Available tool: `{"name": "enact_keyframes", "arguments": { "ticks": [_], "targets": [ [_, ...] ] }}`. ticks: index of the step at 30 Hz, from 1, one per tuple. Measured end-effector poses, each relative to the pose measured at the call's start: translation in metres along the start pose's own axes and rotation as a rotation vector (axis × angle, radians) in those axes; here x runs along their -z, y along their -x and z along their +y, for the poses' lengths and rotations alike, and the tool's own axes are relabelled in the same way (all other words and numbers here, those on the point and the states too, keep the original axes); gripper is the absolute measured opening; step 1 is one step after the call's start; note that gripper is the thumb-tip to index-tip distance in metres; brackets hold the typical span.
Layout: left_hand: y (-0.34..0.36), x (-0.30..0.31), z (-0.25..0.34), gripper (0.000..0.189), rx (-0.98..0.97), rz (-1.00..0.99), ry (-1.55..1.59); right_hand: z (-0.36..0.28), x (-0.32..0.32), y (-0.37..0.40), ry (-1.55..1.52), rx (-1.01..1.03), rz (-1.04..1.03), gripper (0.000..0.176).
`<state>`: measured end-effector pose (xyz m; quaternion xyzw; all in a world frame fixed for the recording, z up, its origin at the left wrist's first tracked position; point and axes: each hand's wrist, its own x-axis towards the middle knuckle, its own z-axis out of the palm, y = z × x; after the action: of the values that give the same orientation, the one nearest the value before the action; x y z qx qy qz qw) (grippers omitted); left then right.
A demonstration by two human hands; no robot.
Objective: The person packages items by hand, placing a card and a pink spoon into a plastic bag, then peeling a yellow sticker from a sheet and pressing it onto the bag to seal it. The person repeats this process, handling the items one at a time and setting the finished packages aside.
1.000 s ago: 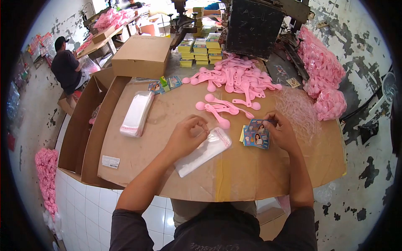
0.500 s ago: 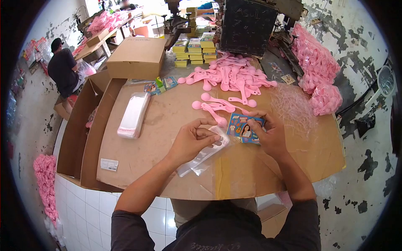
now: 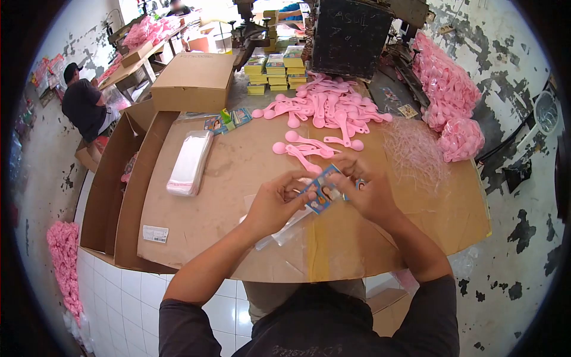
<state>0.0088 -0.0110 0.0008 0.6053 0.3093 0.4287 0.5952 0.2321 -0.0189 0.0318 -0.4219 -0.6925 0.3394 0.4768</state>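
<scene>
Between my hands, above the cardboard tabletop (image 3: 238,178), is a small printed blue card (image 3: 323,191), tilted. My left hand (image 3: 278,202) is closed, its thumb at the card's left edge, with a clear plastic bag (image 3: 285,231) hanging beneath it. Closed fingers of my right hand (image 3: 372,193) are on the card's right side, slightly blurred; a bit of blue card also shows in that palm. Just beyond my fingers lie a few pink plastic spoons (image 3: 306,149) with rounded ends. A larger heap of pink spoons (image 3: 333,104) sits behind them.
A stack of clear bags (image 3: 190,163) lies left, near loose cards (image 3: 238,121). Card stacks (image 3: 276,71) stand behind, beside a black box (image 3: 345,41). Cartons (image 3: 193,83) line the left side. Plastic strands (image 3: 416,154) and bagged pink items (image 3: 449,89) are right. A person (image 3: 86,107) sits far left.
My right hand has brought the card left and turned it, so it now meets my left fingers above the bag. The person at far left has shifted posture.
</scene>
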Motion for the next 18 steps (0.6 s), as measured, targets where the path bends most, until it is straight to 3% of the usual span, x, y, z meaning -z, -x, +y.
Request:
{"name": "enact_keyframes", "arguments": {
  "ticks": [2, 5, 8, 11, 14, 17, 18],
  "targets": [
    [-0.001, 0.004, 0.006, 0.040, 0.039, 0.066, -0.031, 0.004, 0.004, -0.001, -0.089, -0.093, 0.062, 0.021],
    [0.000, 0.004, 0.003, 0.040, -0.012, 0.076, 0.090, -0.010, 0.005, 0.002, 0.253, 0.082, -0.111, 0.020],
    [-0.001, 0.004, -0.005, 0.037, -0.019, 0.062, -0.009, 0.007, 0.002, -0.009, 0.261, 0.376, -0.287, 0.020],
    [-0.001, 0.005, 0.003, 0.034, 0.033, 0.116, -0.106, 0.035, 0.026, -0.045, 0.180, 0.062, -0.346, 0.023],
    [-0.005, 0.013, -0.003, 0.034, 0.071, 0.131, 0.020, 0.066, 0.030, -0.075, 0.583, 0.062, -0.187, 0.025],
    [-0.008, 0.020, -0.008, 0.034, 0.053, 0.141, -0.045, 0.100, 0.024, -0.086, 0.692, 0.206, -0.235, 0.031],
    [-0.009, 0.022, -0.009, 0.033, 0.044, 0.150, -0.031, 0.091, 0.024, -0.088, 0.664, 0.109, -0.272, 0.033]
  ]
}}
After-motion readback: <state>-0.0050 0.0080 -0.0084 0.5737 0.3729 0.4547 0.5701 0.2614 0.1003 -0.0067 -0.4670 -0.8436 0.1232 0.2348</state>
